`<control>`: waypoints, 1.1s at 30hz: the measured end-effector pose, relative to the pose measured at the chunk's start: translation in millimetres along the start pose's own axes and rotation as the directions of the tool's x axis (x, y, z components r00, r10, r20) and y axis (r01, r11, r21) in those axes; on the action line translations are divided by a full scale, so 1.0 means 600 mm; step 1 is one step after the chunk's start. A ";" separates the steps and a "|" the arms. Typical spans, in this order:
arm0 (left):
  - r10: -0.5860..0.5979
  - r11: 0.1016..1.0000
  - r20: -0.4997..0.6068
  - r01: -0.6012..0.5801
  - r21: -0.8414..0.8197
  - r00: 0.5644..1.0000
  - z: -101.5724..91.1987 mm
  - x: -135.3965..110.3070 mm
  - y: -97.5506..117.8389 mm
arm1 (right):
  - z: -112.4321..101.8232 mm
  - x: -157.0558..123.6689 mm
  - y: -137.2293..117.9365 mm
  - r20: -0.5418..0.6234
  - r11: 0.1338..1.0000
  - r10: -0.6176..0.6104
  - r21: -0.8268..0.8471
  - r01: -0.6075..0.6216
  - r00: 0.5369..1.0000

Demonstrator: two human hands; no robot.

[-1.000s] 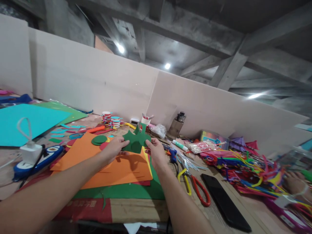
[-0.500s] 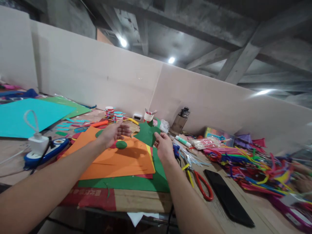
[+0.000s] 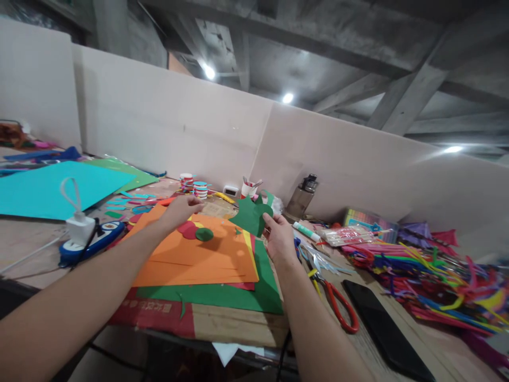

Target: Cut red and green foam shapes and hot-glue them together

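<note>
My right hand [image 3: 279, 233] pinches a green paper cutout [image 3: 250, 214] by its right edge and holds it above the orange sheets. Jagged points run along one side of the cutout. My left hand [image 3: 181, 210] is over the back left of the orange paper [image 3: 191, 260], its fingers bent and close together; whatever may be between them is hidden. In front of it lie red paper circles [image 3: 189, 229], overlapped by a dark green circle [image 3: 204, 234]. Beneath the orange stack is a larger green sheet [image 3: 262, 281].
Red-handled scissors [image 3: 342, 307] and a black phone [image 3: 384, 329] lie at the right, beyond them a heap of colourful pipe cleaners [image 3: 433, 286]. A glue stick [image 3: 306, 232] and a bottle [image 3: 301, 196] are behind. Left are a power strip [image 3: 93, 244] and turquoise sheet [image 3: 63, 185].
My left hand has drawn back from the cutout, and its spread fingers have come together. The cutout has turned slightly in my right hand. The view has shifted a little left.
</note>
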State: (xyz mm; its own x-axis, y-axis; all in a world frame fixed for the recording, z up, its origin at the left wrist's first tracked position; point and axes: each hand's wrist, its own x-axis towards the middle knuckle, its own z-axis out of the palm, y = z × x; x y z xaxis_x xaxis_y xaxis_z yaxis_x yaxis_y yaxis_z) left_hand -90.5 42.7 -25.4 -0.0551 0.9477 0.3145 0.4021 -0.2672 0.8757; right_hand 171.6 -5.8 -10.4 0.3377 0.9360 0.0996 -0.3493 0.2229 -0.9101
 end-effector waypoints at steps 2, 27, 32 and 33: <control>0.044 0.998 0.047 -0.045 0.040 0.998 0.004 0.001 -0.005 | 0.000 0.000 0.000 0.015 1.000 -0.007 -0.021 0.007 1.000; 0.029 0.991 0.387 0.023 -0.131 0.921 0.017 -0.018 0.002 | -0.009 0.009 0.029 0.045 0.970 -0.040 -0.238 0.049 0.998; 0.025 0.998 0.467 0.001 -0.057 0.884 0.023 -0.035 0.016 | -0.008 0.007 0.026 0.044 0.971 -0.036 -0.235 0.045 0.998; 0.012 0.997 0.460 0.027 -0.079 0.888 0.026 -0.037 0.019 | -0.008 0.007 0.026 0.046 0.972 -0.033 -0.233 0.043 0.998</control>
State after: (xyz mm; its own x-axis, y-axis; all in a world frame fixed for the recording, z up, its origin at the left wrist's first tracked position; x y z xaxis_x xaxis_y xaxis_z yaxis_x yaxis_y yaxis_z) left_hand -70.5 21.5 -28.3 0.3766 0.9184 0.1211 0.3275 -0.2543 0.9100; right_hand 171.7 0.2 -25.8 0.3089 0.9395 0.1482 -0.1213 0.1934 -0.9736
